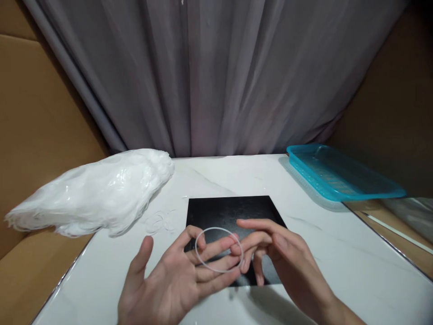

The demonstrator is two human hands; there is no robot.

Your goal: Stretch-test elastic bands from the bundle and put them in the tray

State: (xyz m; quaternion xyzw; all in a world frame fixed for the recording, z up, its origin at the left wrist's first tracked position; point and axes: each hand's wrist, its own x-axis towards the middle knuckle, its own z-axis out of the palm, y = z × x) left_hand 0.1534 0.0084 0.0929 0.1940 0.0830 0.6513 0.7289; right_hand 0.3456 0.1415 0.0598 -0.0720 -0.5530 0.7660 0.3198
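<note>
Likely for support, your spread left hand (176,277) underlies the ring (215,228), any pinch by your half-curled right hand (289,253) unclear.

grey pleated curtain (216,76) behind | brown cardboard panel (43,113) left | white marbled tabletop (237,176)

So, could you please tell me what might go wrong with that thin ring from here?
The thin ring is at the fingers of the left hand and right hand, and no firm grip shows, so it might slip. Being pale, it could be hard to spot on the white tabletop, or get mixed up with the loose loops near the white bundle.
</note>
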